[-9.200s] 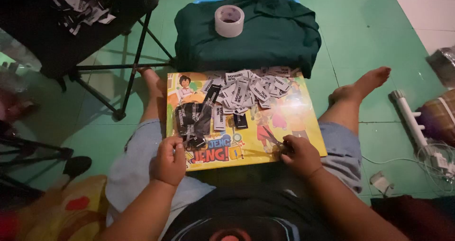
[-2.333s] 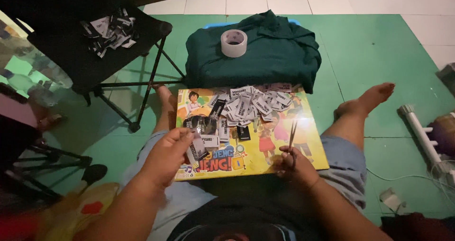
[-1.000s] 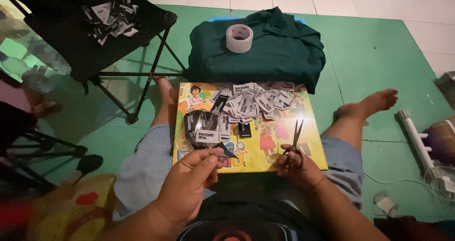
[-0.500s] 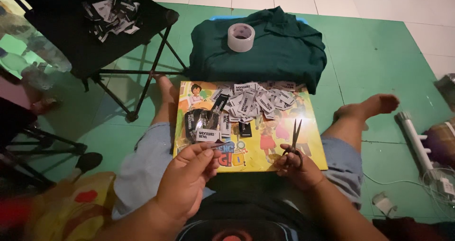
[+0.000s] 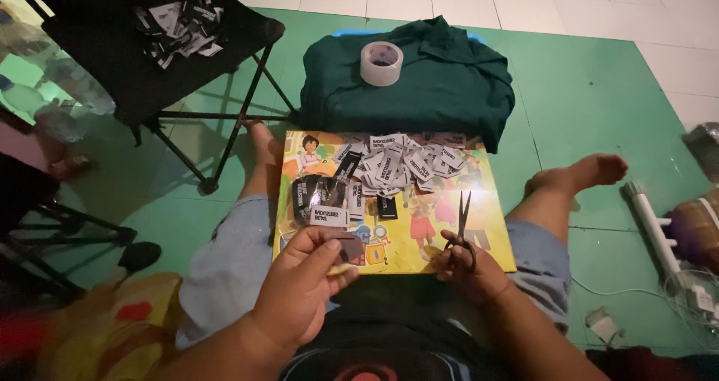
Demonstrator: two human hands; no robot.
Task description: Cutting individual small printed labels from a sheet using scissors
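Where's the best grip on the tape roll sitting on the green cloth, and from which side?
From above. The tape roll lies flat on the folded green cloth with its core hole up, so pinch one wall: one finger inside the hole, one outside.

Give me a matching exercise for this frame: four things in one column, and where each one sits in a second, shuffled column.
Things:
1. scissors
2. tape roll
3. small dark label
4. pile of cut labels

Places:
A. on the folded green cloth
B. pinched in the left hand
C. on the colourful board across the lap
D. in the right hand, blades pointing away

Pairs: 1-D, 2-A, 3-B, 4-C
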